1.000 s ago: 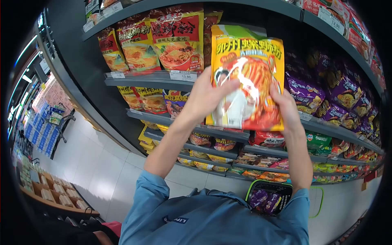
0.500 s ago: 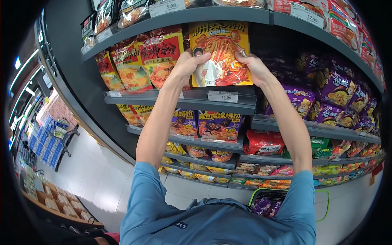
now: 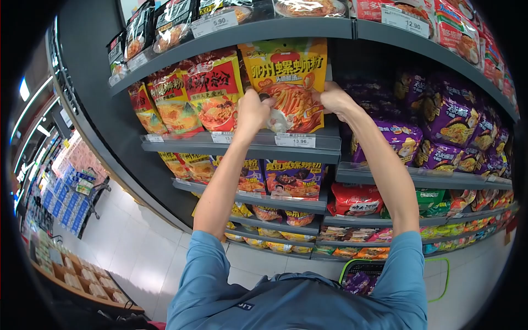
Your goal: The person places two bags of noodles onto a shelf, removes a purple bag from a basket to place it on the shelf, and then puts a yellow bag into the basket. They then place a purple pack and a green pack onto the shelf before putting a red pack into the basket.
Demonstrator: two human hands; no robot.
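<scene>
Head view: a second ago we had the yellow Liuzhou luosifen packet (image 3: 287, 82) up close; now it's upright at the shelf's (image 3: 328, 152) front edge, right corner, so basically lined up beside the red luosifen packets (image 3: 214, 91). Our left hand (image 3: 253, 115) and right hand (image 3: 335, 102) both have fingers closed on its sides.

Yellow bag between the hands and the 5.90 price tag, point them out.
Yellow bag (image 3: 292, 88): head view, middle of its printed front.
5.90 price tag (image 3: 214, 23): head view, centre of its face.
</scene>
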